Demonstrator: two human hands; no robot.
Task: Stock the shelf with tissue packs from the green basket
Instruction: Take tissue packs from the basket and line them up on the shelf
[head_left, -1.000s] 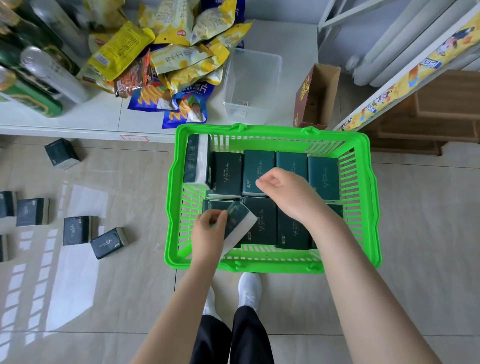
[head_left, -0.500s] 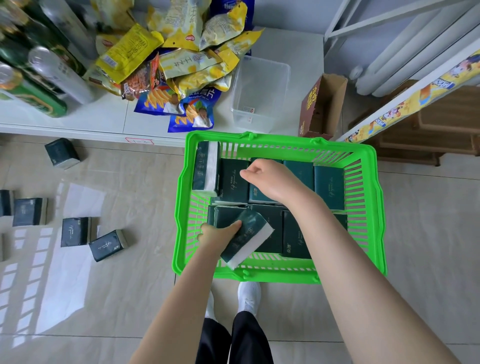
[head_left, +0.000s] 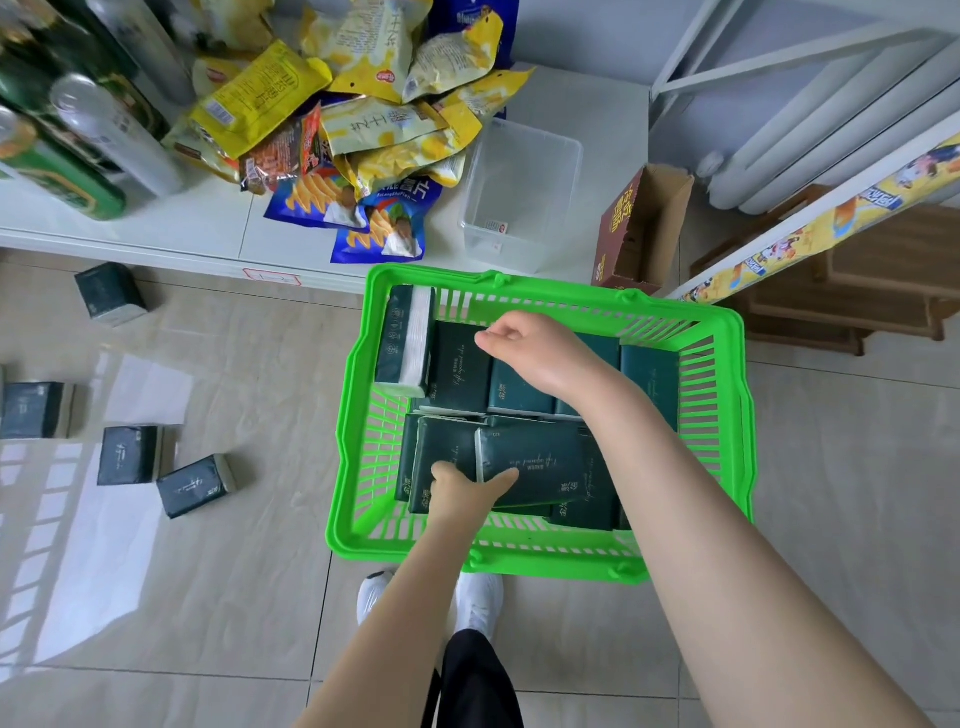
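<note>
Currently, my left hand (head_left: 462, 493) grips the near-left corner of a tissue pack (head_left: 540, 460), thumb clamped on its top face. This pack lies slightly askew over the near row inside the green basket (head_left: 545, 564), which sits on the tiled floor just in front of the white shelf (head_left: 208, 228). My right hand (head_left: 537, 356) hovers over the far row, fingers curled together, no pack visibly held. Loose packs (head_left: 130, 454) lie on the floor to the left.
</note>
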